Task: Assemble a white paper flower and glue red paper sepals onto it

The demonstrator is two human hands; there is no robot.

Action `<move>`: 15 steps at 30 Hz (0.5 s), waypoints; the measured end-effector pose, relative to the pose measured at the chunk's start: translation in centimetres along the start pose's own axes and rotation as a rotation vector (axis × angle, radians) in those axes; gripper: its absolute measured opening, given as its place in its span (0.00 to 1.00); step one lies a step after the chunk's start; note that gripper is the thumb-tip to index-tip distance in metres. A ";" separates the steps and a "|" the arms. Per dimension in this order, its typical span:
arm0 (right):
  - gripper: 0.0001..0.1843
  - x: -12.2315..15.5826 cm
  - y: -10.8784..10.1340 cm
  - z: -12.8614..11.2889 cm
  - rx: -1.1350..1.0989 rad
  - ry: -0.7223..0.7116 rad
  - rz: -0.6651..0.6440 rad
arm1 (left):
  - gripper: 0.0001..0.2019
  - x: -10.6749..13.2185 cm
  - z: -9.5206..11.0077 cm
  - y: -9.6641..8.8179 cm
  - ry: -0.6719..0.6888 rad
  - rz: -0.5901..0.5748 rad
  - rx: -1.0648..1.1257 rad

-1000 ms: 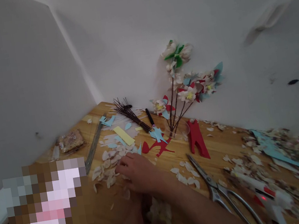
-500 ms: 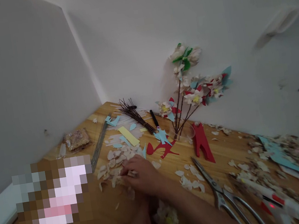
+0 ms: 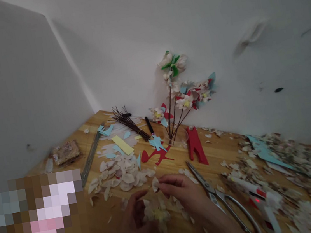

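Note:
A pale petal [image 3: 155, 184] is pinched between the thumb and fingers of my right hand [image 3: 179, 191]. Just left of it, my left hand [image 3: 137, 214] is closed on a handmade flower [image 3: 158, 214] with whitish petals and a yellow centre; its stem is hidden. Beyond both hands lies a heap of loose petals [image 3: 125, 172] on the wooden table. A vase with finished flowers [image 3: 185, 102] on brown stems stands at the back by the wall.
Metal scissors [image 3: 215, 193] and a glue gun [image 3: 259, 194] with a red light lie on the right. Dried petals [image 3: 297, 188] cover the far right. A bundle of brown twigs [image 3: 133, 126], a red paper piece [image 3: 195, 145] and wires [image 3: 92, 156] lie behind. A blurred-out patch covers the left.
My right hand has drawn back from the petal heap, with a petal now between its fingers. The flower in my left hand has come up into fuller view. The whole view has shifted right.

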State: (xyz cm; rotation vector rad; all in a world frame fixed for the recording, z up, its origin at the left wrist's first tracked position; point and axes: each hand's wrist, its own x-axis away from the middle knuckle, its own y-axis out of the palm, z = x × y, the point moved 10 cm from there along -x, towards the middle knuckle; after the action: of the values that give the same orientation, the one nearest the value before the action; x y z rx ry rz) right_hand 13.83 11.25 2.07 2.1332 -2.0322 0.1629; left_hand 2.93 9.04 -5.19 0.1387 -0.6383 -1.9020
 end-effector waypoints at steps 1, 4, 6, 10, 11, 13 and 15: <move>0.10 0.5 -0.5 0.1 -0.010 -0.005 0.015 | 0.30 0.0 0.3 -0.1 0.003 0.005 0.011; 0.11 1.9 -2.0 0.5 -0.029 -0.017 0.070 | 0.30 0.1 1.1 -0.1 0.004 0.019 0.035; 0.12 2.6 -3.0 0.7 -0.022 -0.027 0.106 | 0.31 0.2 1.4 0.0 -0.014 0.018 0.051; 0.14 3.1 -4.7 1.2 0.058 -0.069 0.195 | 0.31 0.1 1.5 -0.3 -0.031 0.030 0.069; 0.14 2.9 -4.9 1.2 0.091 -0.091 0.226 | 0.31 0.0 1.5 -0.5 -0.035 0.038 0.083; 0.13 2.2 -5.0 1.1 0.165 -0.144 0.285 | 0.29 -0.1 1.3 -0.8 -0.046 0.046 0.127; 0.12 0.9 -4.3 0.9 0.246 -0.192 0.303 | 0.28 -0.3 1.0 -1.0 -0.051 0.038 0.157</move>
State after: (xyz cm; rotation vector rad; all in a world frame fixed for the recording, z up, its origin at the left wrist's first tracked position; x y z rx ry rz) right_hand 18.07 10.35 1.09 2.0259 -2.5628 0.2731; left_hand 1.87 9.95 -4.82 0.1772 -0.8191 -1.8227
